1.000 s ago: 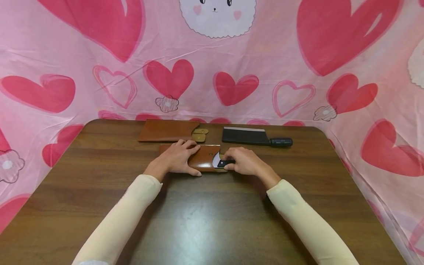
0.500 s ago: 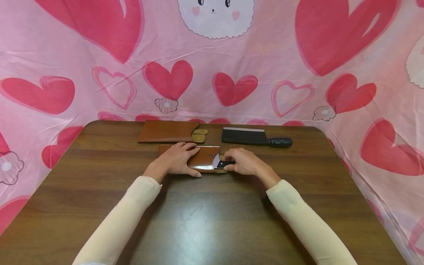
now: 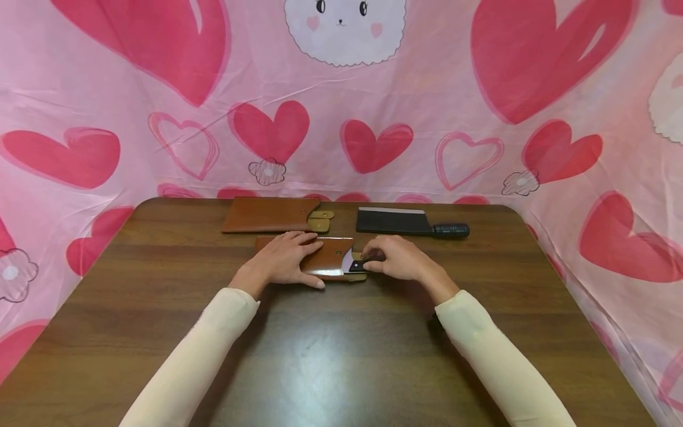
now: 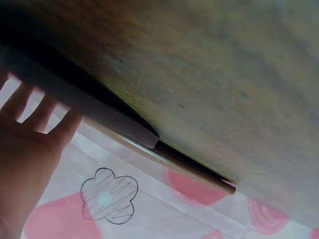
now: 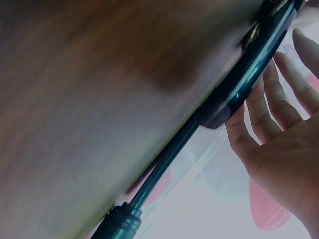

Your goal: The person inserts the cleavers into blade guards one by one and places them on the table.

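Note:
A knife with a black handle (image 3: 356, 266) sits in a brown leather sheath (image 3: 326, 256), a sliver of pale blade showing at the notched mouth. My left hand (image 3: 285, 258) rests on the sheath, fingers spread over its left part and thumb along the near edge. At the mouth, my right hand (image 3: 397, 258) has its thumb on the handle and its index finger arched above, by a tan snap strap (image 3: 358, 256). In the right wrist view the handle (image 5: 244, 74) runs past fairly straight fingers (image 5: 284, 109).
Behind lies a second brown sheath (image 3: 272, 214) with two tan straps (image 3: 320, 224). To its right is a cleaver (image 3: 392, 220) with a dark blade and ribbed black handle. All lie on a wooden table (image 3: 331, 350) before a pink heart-print cloth (image 3: 320, 83).
My right hand has loosened around the handle, its index finger lifting and the gap to the thumb widening. My left hand stays on the sheath. The view has tipped slightly.

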Demonstrator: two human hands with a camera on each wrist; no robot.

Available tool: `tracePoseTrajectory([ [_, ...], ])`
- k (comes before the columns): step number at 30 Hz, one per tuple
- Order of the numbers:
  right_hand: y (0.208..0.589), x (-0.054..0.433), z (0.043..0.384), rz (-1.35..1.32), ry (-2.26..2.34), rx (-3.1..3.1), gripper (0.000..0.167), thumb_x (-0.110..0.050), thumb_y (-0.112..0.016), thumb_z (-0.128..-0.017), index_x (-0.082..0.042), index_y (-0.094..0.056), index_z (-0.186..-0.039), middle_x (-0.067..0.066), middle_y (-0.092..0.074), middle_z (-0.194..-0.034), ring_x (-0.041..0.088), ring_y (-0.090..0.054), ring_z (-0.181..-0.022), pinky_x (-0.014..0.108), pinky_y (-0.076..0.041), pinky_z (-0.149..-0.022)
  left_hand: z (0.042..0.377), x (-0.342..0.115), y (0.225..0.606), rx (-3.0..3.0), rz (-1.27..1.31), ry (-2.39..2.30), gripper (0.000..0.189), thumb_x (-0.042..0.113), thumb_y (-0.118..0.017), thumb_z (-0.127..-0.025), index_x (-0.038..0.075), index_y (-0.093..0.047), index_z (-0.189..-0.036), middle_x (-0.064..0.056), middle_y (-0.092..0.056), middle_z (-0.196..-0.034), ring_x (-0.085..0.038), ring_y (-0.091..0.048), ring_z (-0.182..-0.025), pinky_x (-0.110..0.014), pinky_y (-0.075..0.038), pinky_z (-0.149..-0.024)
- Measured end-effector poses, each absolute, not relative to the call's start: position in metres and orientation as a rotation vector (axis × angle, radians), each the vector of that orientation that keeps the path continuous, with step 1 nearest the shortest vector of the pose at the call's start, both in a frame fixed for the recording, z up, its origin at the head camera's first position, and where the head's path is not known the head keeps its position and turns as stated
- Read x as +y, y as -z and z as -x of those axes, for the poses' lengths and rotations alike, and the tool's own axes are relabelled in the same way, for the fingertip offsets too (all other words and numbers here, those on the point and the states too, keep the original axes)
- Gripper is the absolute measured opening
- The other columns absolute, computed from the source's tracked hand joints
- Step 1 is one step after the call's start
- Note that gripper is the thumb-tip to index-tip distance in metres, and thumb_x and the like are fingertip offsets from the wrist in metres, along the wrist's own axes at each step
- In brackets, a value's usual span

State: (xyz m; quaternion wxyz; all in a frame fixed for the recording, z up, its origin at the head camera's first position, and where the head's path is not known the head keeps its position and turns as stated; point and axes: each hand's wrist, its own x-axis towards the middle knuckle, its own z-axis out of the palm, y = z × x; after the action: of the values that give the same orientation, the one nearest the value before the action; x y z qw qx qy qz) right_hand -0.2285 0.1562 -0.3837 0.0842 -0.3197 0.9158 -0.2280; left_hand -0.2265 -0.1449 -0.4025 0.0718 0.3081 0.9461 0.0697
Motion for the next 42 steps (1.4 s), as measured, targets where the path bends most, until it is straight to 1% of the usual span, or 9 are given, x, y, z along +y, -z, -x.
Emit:
tracePoseTrajectory([
  [6,0.379,0.171,0.23,0.884,0.758,2.754,0.031,-0.026,-0.075,-0.094,-0.006,-0.073,-0.117,0.003,-0.07,-0.109,0.019,-0.067,-0.099,0.043,-0.054,-0.089,0.227,-0.15,0.4,2.875,-0.91,-0.277,0.099,0.08,-0.06,-0.082,0.015,-0.046,-0.154,-0.011,-0.038,-0.16,-0.038,-0.03,-0.148,-0.057,-0.022,-0.118],
  [10,0.377,0.18,0.232,0.855,0.782,2.766,0.032,-0.025,-0.075,-0.094,-0.004,-0.072,-0.118,0.004,-0.07,-0.109,0.021,-0.067,-0.099,0.044,-0.055,-0.088,0.229,-0.153,0.4,2.892,-0.905,-0.305,0.093,0.075,-0.061,-0.085,0.014,-0.048,-0.153,-0.011,-0.039,-0.159,-0.037,-0.03,-0.147,-0.057,-0.022,-0.119],
  [15,0.378,0.189,0.235,0.822,0.809,2.776,0.031,-0.026,-0.074,-0.095,-0.004,-0.071,-0.117,0.004,-0.069,-0.107,0.022,-0.065,-0.099,0.044,-0.054,-0.088,0.231,-0.156,0.398,2.9,-0.88,-0.336,0.088,0.071,-0.062,-0.087,0.014,-0.048,-0.153,-0.012,-0.036,-0.161,-0.037,-0.028,-0.149,-0.059,-0.022,-0.118],
  [21,0.378,0.2,0.237,0.806,0.845,2.797,0.032,-0.024,-0.074,-0.095,-0.002,-0.071,-0.118,0.007,-0.069,-0.11,0.025,-0.065,-0.101,0.047,-0.053,-0.09,0.233,-0.16,0.398,2.923,-0.869,-0.369,0.085,0.066,-0.06,-0.092,0.01,-0.046,-0.154,-0.014,-0.033,-0.162,-0.039,-0.022,-0.151,-0.059,-0.017,-0.119],
  [29,0.372,0.211,0.241,0.76,0.841,2.839,0.033,-0.024,-0.074,-0.095,-0.002,-0.07,-0.121,0.011,-0.068,-0.118,0.029,-0.061,-0.108,0.05,-0.05,-0.094,0.238,-0.166,0.396,2.969,-0.786,-0.312,0.087,0.069,-0.056,-0.093,0.011,-0.042,-0.156,-0.013,-0.03,-0.164,-0.04,-0.02,-0.151,-0.061,-0.012,-0.119],
  [38,0.371,0.228,0.246,0.757,0.813,2.889,0.034,-0.022,-0.074,-0.095,-0.002,-0.07,-0.121,0.012,-0.068,-0.117,0.031,-0.06,-0.11,0.051,-0.049,-0.095,0.243,-0.174,0.392,3.02,-0.679,-0.232,0.089,0.073,-0.053,-0.092,0.014,-0.039,-0.158,-0.013,-0.028,-0.165,-0.041,-0.018,-0.151,-0.063,-0.01,-0.119],
  [42,0.369,0.237,0.246,0.737,0.807,2.901,0.037,-0.023,-0.074,-0.095,-0.002,-0.068,-0.125,0.014,-0.067,-0.123,0.035,-0.058,-0.118,0.055,-0.046,-0.101,0.246,-0.178,0.391,3.043,-0.667,-0.229,0.09,0.073,-0.053,-0.092,0.015,-0.038,-0.158,-0.015,-0.028,-0.164,-0.041,-0.018,-0.151,-0.063,-0.008,-0.119],
])
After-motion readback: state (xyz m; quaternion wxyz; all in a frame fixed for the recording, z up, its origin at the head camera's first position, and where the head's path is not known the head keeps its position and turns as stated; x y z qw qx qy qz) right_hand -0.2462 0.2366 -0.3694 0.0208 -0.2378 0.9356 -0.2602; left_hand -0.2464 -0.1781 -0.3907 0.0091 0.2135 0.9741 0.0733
